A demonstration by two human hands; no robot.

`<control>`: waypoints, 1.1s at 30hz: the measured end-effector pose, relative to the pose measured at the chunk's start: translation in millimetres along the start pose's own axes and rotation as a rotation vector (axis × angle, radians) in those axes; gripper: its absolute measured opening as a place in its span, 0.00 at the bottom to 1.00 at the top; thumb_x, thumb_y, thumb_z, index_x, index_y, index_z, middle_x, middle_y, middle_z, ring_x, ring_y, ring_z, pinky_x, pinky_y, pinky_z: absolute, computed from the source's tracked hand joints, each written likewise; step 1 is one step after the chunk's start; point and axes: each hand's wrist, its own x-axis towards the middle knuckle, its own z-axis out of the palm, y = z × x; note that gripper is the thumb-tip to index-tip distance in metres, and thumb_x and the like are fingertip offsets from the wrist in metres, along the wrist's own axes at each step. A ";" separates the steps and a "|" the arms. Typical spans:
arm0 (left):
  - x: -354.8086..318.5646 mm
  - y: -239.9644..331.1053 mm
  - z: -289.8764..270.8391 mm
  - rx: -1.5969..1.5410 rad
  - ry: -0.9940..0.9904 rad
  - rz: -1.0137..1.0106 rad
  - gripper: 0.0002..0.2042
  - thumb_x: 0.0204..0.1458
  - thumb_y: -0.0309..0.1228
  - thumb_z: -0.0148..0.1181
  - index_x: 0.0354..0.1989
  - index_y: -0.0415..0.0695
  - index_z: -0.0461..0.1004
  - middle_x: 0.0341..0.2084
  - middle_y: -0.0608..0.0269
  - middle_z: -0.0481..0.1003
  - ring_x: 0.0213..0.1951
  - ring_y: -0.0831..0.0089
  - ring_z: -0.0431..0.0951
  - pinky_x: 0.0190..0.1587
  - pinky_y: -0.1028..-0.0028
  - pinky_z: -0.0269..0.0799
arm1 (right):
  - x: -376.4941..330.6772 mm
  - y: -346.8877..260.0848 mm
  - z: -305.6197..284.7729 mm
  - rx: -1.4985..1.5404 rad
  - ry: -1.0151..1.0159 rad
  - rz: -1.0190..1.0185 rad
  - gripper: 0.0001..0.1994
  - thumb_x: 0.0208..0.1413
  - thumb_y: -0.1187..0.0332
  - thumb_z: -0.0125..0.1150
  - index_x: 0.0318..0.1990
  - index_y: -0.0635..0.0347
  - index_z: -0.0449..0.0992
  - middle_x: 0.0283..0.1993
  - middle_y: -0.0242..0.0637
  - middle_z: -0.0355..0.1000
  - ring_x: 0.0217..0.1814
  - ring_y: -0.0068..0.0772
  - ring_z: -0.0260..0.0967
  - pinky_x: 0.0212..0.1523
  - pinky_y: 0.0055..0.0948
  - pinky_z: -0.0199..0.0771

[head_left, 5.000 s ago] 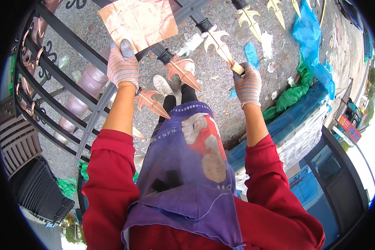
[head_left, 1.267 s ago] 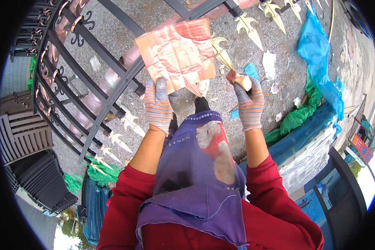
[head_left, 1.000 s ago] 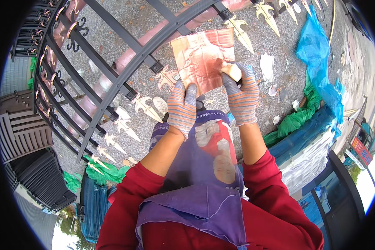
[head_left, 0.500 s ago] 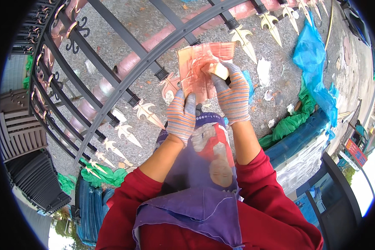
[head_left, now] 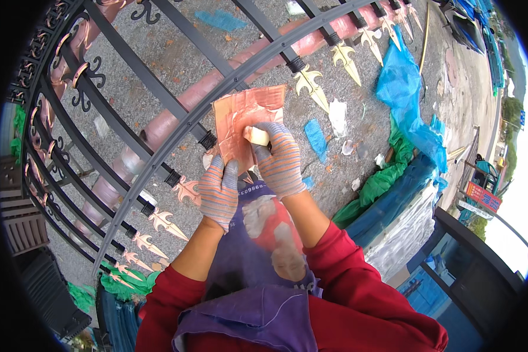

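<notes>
In striped knit gloves, my two hands meet over the tips of a black metal fence. My left hand [head_left: 220, 192] grips the lower left edge of a piece of cardboard [head_left: 264, 101] smeared with shiny copper paint. A pale sponge block [head_left: 256, 136] is pinched in my right hand [head_left: 281, 161], and its copper-stained end lies against the painted face of the cardboard. Just left of my left hand, a spear-shaped fence tip [head_left: 188, 190] looks copper coloured. Another spear tip [head_left: 312, 89], beyond the cardboard, is pale gold. The cardboard hides part of the fence's curved rail.
The black fence [head_left: 185, 130] arches across the left and far side, propped over a pink plastic-wrapped roll [head_left: 170, 126]. Blue sheeting [head_left: 399, 82] and green netting [head_left: 375, 188] lie to the right, beside a wrapped stack [head_left: 402, 234]. Scraps litter the grey ground.
The view has swung, so the fence tips now sit differently around my hands. My hands and the cardboard appear farther left and lower. The sponge is still at the cardboard.
</notes>
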 end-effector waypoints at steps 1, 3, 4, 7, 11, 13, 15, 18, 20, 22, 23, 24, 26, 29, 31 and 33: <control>4.1 10.6 -7.5 -0.043 -0.005 -0.064 0.11 0.62 0.32 0.54 0.45 0.36 0.74 0.30 0.60 0.78 0.28 0.73 0.79 0.31 0.71 0.75 | -4.9 0.2 0.1 0.037 -0.070 -0.015 0.10 0.55 0.68 0.66 0.42 0.62 0.77 0.33 0.45 0.74 0.33 0.42 0.72 0.35 0.35 0.72; 13.8 14.7 -19.1 -0.222 0.043 -0.171 0.13 0.63 0.36 0.54 0.46 0.39 0.74 0.31 0.63 0.78 0.25 0.77 0.79 0.26 0.76 0.74 | -14.8 7.1 -1.3 0.011 -0.110 0.013 0.10 0.55 0.69 0.66 0.42 0.61 0.77 0.32 0.44 0.74 0.33 0.38 0.73 0.35 0.33 0.72; 21.5 21.1 -29.1 -0.255 0.057 -0.248 0.13 0.63 0.37 0.54 0.46 0.39 0.73 0.31 0.63 0.77 0.26 0.75 0.80 0.26 0.76 0.74 | -19.0 11.0 -4.4 -0.003 -0.131 0.028 0.10 0.55 0.69 0.67 0.43 0.61 0.77 0.32 0.43 0.74 0.33 0.36 0.73 0.35 0.32 0.73; 58.0 5.7 -54.5 -0.368 0.262 -0.133 0.14 0.63 0.40 0.56 0.44 0.41 0.71 0.34 0.60 0.75 0.30 0.71 0.81 0.28 0.75 0.75 | -14.0 21.5 -17.6 0.107 0.088 0.265 0.12 0.55 0.68 0.67 0.44 0.62 0.78 0.37 0.49 0.76 0.40 0.46 0.74 0.42 0.37 0.73; 98.7 -11.6 -94.2 -0.572 0.214 -0.172 0.15 0.62 0.40 0.57 0.49 0.42 0.68 0.37 0.60 0.75 0.34 0.66 0.81 0.31 0.74 0.77 | -1.4 61.0 -8.0 -0.080 0.113 0.121 0.12 0.53 0.69 0.67 0.45 0.59 0.77 0.39 0.46 0.74 0.40 0.48 0.71 0.42 0.40 0.71; 106.3 -23.8 -91.2 -0.552 0.291 -0.108 0.15 0.62 0.40 0.58 0.49 0.43 0.67 0.37 0.59 0.75 0.34 0.65 0.81 0.32 0.74 0.78 | 11.3 59.5 2.2 -0.212 0.106 0.003 0.13 0.53 0.69 0.67 0.45 0.58 0.76 0.39 0.45 0.73 0.40 0.50 0.70 0.43 0.42 0.70; 112.1 -37.0 -88.1 -0.582 0.318 -0.045 0.14 0.61 0.39 0.58 0.49 0.45 0.67 0.36 0.58 0.76 0.32 0.64 0.82 0.32 0.73 0.79 | 21.4 58.8 15.6 -0.320 0.080 0.000 0.14 0.49 0.72 0.65 0.44 0.57 0.75 0.39 0.45 0.73 0.42 0.54 0.68 0.44 0.46 0.68; 111.7 -44.6 -85.1 -0.585 0.384 -0.159 0.12 0.65 0.41 0.51 0.43 0.45 0.68 0.31 0.58 0.80 0.27 0.72 0.81 0.30 0.76 0.75 | 8.9 52.0 24.5 -0.461 -0.109 -0.021 0.14 0.46 0.73 0.65 0.43 0.56 0.76 0.39 0.46 0.74 0.44 0.55 0.69 0.46 0.48 0.68; 113.9 -44.5 -83.8 -0.615 0.380 -0.115 0.12 0.65 0.41 0.51 0.43 0.45 0.68 0.31 0.58 0.80 0.27 0.73 0.81 0.30 0.76 0.75 | -8.6 61.3 22.1 -0.417 -0.105 -0.009 0.14 0.47 0.72 0.66 0.44 0.56 0.76 0.39 0.46 0.74 0.44 0.55 0.69 0.45 0.47 0.69; 114.4 -41.0 -83.6 -0.581 0.385 -0.132 0.12 0.65 0.41 0.51 0.43 0.45 0.68 0.31 0.58 0.80 0.27 0.73 0.81 0.30 0.76 0.75 | -14.4 71.5 17.8 -0.347 -0.027 0.090 0.14 0.49 0.71 0.66 0.44 0.57 0.76 0.39 0.47 0.74 0.44 0.55 0.70 0.44 0.46 0.69; 114.3 -38.0 -83.5 -0.575 0.392 -0.122 0.11 0.64 0.40 0.52 0.45 0.45 0.68 0.31 0.58 0.79 0.27 0.71 0.81 0.30 0.75 0.76 | -9.9 77.4 19.4 -0.224 0.019 0.118 0.13 0.50 0.70 0.66 0.44 0.59 0.76 0.38 0.46 0.74 0.43 0.55 0.70 0.43 0.46 0.69; 114.0 -35.4 -82.5 -0.567 0.392 -0.117 0.11 0.64 0.39 0.53 0.46 0.45 0.67 0.31 0.58 0.78 0.27 0.69 0.82 0.31 0.73 0.78 | 3.2 66.2 19.2 -0.213 0.082 0.049 0.13 0.50 0.69 0.66 0.43 0.60 0.75 0.38 0.46 0.74 0.43 0.55 0.69 0.42 0.46 0.69; 113.6 -36.5 -82.0 -0.575 0.388 -0.113 0.11 0.63 0.38 0.54 0.47 0.46 0.67 0.31 0.58 0.77 0.28 0.67 0.82 0.31 0.72 0.79 | 18.9 67.2 24.6 -0.338 0.047 0.036 0.12 0.49 0.70 0.66 0.43 0.58 0.75 0.38 0.46 0.74 0.43 0.55 0.69 0.43 0.47 0.68; 114.1 -40.7 -82.8 -0.599 0.386 -0.117 0.11 0.64 0.38 0.53 0.47 0.45 0.67 0.31 0.59 0.77 0.28 0.67 0.82 0.31 0.72 0.79 | -6.7 60.8 25.5 -0.420 -0.085 -0.059 0.15 0.44 0.74 0.66 0.42 0.56 0.76 0.39 0.45 0.74 0.44 0.54 0.69 0.44 0.47 0.68; 113.0 -40.9 -82.8 -0.578 0.402 -0.119 0.11 0.64 0.38 0.53 0.47 0.45 0.67 0.31 0.59 0.77 0.29 0.68 0.83 0.32 0.73 0.79 | -15.0 62.7 26.0 -0.355 -0.098 0.000 0.14 0.43 0.74 0.66 0.41 0.55 0.77 0.38 0.44 0.74 0.44 0.53 0.69 0.44 0.46 0.68; 114.2 -41.8 -82.5 -0.568 0.381 -0.098 0.11 0.64 0.38 0.53 0.47 0.45 0.67 0.31 0.59 0.77 0.29 0.68 0.83 0.31 0.73 0.79 | -6.8 57.8 25.6 -0.325 -0.036 -0.041 0.13 0.44 0.74 0.66 0.39 0.55 0.77 0.38 0.43 0.74 0.43 0.53 0.69 0.43 0.45 0.68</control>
